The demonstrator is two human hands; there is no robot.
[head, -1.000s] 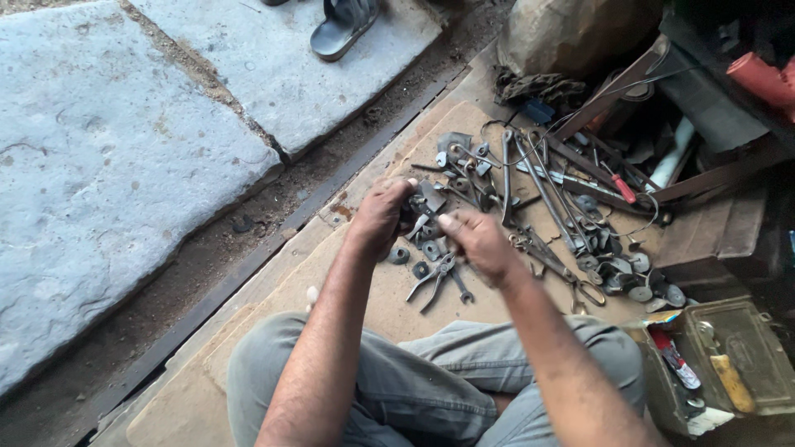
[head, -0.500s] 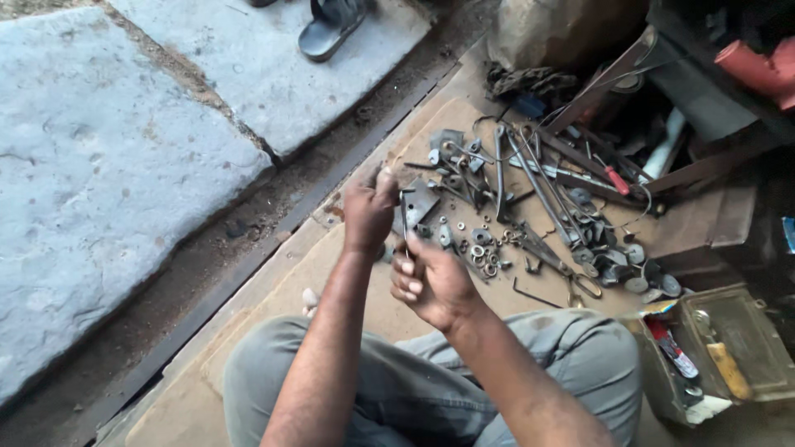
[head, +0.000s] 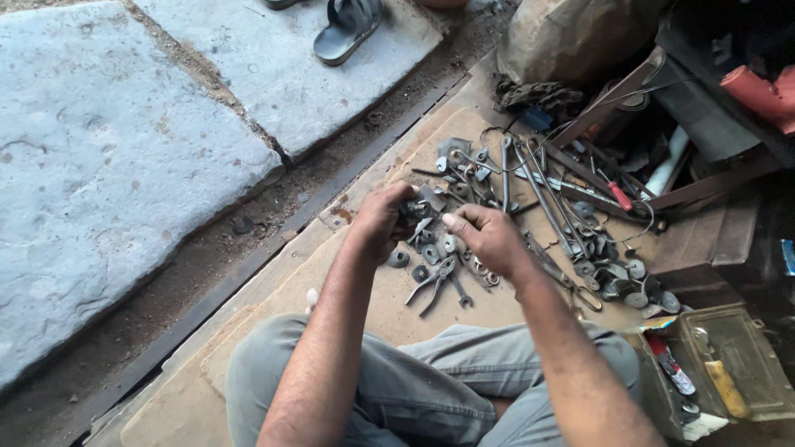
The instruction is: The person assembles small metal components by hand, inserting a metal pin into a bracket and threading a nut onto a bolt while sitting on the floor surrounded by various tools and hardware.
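We take the cardboard sheet (head: pixel 497 310) as our landmark, since everything we work on lies on it. Far to its left lie the big grey stone slabs (head: pixel 108 157), and a grey sandal (head: pixel 348 29) rests on the slab beyond the sheet's far edge, out of the way.

Over the sheet's middle our left hand (head: pixel 379 222) is curled round a small grey metal part (head: pixel 429 199), gripping it from the left so it stays steady. Our right hand (head: pixel 489 236) meets it from the other side, fingers pinched on the same part; we cannot tell exactly what the fingertips do there. Both hands hold it raised just above the sheet, probably to see it clear of the clutter.

Directly beneath the hands on the sheet lie pliers (head: pixel 437 281) with small washers and nuts (head: pixel 399 258) beside them, within easy reach. Toward the sheet's right edge long wrenches (head: pixel 542 194) and a red-handled screwdriver (head: pixel 619 194) are laid out. Off its right corner stands an open olive metal box (head: pixel 737 364) holding more tools.
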